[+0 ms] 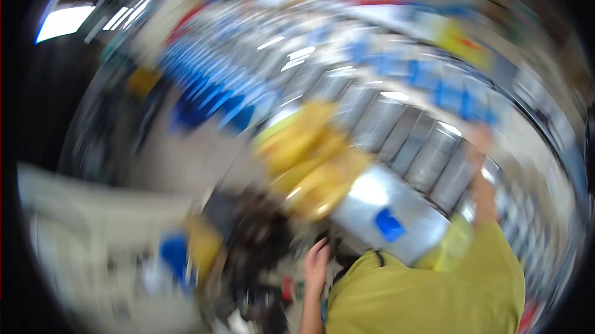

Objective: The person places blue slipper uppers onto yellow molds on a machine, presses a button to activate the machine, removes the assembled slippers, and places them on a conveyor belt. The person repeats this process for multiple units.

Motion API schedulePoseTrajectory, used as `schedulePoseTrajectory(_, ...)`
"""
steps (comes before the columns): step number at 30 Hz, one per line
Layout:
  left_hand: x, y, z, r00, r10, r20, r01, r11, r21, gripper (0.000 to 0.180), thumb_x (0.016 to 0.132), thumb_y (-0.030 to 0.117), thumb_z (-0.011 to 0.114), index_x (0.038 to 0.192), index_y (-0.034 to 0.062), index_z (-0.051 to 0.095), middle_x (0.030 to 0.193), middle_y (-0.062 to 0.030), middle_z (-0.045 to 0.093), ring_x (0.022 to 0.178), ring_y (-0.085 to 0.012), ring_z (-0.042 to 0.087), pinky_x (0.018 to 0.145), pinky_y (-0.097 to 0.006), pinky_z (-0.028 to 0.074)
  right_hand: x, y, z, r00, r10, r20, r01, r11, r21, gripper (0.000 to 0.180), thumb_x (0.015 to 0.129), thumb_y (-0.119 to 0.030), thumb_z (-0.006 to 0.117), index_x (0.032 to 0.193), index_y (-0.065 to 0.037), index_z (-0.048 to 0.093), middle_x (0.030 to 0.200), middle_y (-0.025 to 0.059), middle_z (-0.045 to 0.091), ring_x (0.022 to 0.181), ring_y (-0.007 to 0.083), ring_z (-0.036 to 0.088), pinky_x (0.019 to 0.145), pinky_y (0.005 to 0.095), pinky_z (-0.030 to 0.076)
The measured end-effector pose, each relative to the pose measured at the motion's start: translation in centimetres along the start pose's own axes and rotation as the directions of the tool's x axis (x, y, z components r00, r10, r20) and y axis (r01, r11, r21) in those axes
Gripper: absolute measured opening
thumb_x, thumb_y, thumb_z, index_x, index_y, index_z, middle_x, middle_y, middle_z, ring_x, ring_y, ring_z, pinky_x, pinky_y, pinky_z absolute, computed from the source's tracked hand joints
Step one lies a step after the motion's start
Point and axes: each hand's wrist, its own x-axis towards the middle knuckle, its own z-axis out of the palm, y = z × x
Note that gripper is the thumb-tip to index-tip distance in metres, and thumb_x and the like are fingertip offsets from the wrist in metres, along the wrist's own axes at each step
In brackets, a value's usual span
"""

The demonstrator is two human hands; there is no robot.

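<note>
Motion smears much of the head view. My left hand (317, 258) is low in the middle, beside my yellow-green shirt. Its fingers look closed round a small dark thing (323, 243), too blurred to name. Stretched out to the right, my right hand (480, 139) is at the far side of the metal rollers (429, 159), near a row of blue-and-white items (455, 98). Its fingers are smeared, so I cannot tell whether they grip anything. Between my hands lies a shiny metal plate (362, 210) with a blue patch (389, 225) on it.
Yellow plastic-looking bags or covers (313, 160) lie left of the metal plate. Blue-edged rollers (217, 101) run on toward the upper left. A dark heap (254, 241) sits left of my left hand. Blurred blue and yellow things (186, 250) are at the lower left.
</note>
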Motion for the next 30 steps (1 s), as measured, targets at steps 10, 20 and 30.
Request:
schedulePoseTrajectory(10,-2.2,1.6,-1.5,0.985,0.167,-0.051,-0.175,0.932,-0.318,0.037,0.101,0.017,0.052,0.130,-0.0063,0.053,0.133,-0.0169,0.058,0.116,-0.0281,0.062,0.098,-0.037,0.050,-28.8,-34.1,-6.7,0.687,-0.724,0.065,0.295,0.359,0.886,0.039,0.087,-0.004,0.060,0.126,-0.004,0.061,0.120,0.0161,0.062,0.117,0.0329,0.057,0.103,0.0429,0.043)
schedulePoseTrajectory(20,-5.1,8.5,-11.0,0.475,0.385,-0.792,-0.739,0.663,-0.121,0.043,0.095,0.002,0.053,0.138,-0.0023,0.047,0.151,-0.0162,0.037,0.112,-0.0199,0.059,0.092,-0.032,0.049,-41.4,-58.5,-16.7,0.067,-0.997,-0.033,0.050,-0.030,0.998,0.051,0.087,-0.009,0.069,0.135,-0.002,0.051,0.125,0.0166,0.059,0.109,0.0287,0.061,0.090,0.0358,0.049)
schedulePoseTrajectory(30,-0.2,5.1,-12.1,0.366,0.499,-0.786,-0.424,0.841,0.336,0.069,0.092,0.025,0.064,0.147,-0.0040,0.034,0.141,-0.0258,0.047,0.121,-0.0425,0.051,0.103,-0.049,0.039,-45.7,-66.3,-11.0,-0.225,-0.965,0.133,0.211,0.085,0.974,0.046,0.079,-0.022,0.080,0.117,0.000,0.063,0.112,0.0146,0.067,0.108,0.0275,0.062,0.095,0.0364,0.046)
